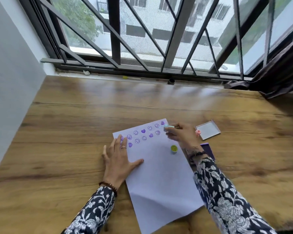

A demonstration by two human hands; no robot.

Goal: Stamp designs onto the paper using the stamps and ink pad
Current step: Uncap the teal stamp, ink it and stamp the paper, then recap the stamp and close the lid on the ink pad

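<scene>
A white sheet of paper (161, 174) lies tilted on the wooden table, with two rows of purple smiley and heart prints (143, 134) along its far edge. My left hand (118, 159) lies flat on the paper's left edge, fingers spread. My right hand (181, 135) is closed on a pale blue stamp (168, 126) at the paper's far right corner. A yellow-green stamp (173, 148) stands on the paper beside my right wrist. The purple ink pad (209, 150) shows partly behind that wrist. A pink stamp (197, 132) lies next to the pad's open lid (208, 132).
The wooden table (66, 132) runs up to a barred window (142, 39). A dark curtain (277, 76) hangs at the right, its hem resting on the table's far right corner. A white wall (10, 81) bounds the left side. Small bits lie on the sill (131, 78).
</scene>
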